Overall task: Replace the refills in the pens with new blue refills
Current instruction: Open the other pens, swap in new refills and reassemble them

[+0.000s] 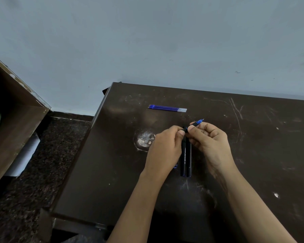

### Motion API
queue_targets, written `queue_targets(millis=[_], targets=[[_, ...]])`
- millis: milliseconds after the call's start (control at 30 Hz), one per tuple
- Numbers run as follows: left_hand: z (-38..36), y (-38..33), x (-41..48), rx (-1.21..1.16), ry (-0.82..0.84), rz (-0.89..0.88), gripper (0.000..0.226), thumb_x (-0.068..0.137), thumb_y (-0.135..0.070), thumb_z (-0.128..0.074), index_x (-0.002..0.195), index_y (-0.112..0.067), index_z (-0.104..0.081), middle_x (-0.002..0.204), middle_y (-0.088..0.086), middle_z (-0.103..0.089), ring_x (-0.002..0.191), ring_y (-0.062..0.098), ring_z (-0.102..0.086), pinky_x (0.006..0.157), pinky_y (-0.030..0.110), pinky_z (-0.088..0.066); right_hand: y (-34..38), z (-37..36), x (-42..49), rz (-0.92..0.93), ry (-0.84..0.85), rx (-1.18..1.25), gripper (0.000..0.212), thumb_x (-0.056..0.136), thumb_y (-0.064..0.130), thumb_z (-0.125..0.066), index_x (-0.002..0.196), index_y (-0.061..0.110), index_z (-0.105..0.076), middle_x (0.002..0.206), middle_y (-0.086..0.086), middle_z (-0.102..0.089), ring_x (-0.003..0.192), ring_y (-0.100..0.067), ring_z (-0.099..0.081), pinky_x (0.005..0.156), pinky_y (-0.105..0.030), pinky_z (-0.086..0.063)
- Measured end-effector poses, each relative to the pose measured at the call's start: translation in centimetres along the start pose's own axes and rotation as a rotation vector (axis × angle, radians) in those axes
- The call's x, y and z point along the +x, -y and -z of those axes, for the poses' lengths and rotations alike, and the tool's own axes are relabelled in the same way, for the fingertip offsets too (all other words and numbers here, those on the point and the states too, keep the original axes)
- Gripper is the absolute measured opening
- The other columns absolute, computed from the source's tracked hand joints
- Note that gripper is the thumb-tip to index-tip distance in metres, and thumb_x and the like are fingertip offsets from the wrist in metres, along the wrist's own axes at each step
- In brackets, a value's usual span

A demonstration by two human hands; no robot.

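Note:
Three new blue refills [167,108] lie side by side at the back of the dark table [253,155]. Two black pens [186,158] rest parallel on the table between my hands. My left hand [165,148] pinches the black body of a third pen [185,129]. My right hand [209,141] grips that pen's front end, and its blue tip [199,121] pokes out past my fingers toward the upper right. A small blue piece [175,166] peeks out from under my left wrist.
A worn pale circular patch [145,139] marks the table left of my hands. The table's left edge drops to a dark speckled floor [42,163]. A brown cabinet [16,120] stands at the far left. A pale wall runs behind the table.

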State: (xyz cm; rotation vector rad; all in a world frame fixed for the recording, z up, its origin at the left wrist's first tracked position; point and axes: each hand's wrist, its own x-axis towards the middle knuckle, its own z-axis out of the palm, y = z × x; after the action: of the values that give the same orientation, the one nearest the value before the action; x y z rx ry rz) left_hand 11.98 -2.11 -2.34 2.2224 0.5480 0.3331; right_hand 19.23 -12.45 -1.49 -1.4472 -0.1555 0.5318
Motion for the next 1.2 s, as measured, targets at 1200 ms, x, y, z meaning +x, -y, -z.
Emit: queue_targets(millis=[1200], targets=[[1.1, -0.9, 0.2, -0.433, 0.244, 0.125, 0.025, 0.098, -0.024, -0.046, 0.086, -0.026, -0.068, 0.071, -0.011, -0.065, 0.060, -0.005, -0.053, 0.068, 0.018, -0.038, 1.5, 0.9, -0.1, 0.019, 0.171, 0.179, 0.014, 0.082, 0.004, -0.058, 0.089, 0.011, -0.069, 0.085, -0.005, -0.073, 0.065, -0.017, -0.056, 0.066, -0.027, -0.054]])
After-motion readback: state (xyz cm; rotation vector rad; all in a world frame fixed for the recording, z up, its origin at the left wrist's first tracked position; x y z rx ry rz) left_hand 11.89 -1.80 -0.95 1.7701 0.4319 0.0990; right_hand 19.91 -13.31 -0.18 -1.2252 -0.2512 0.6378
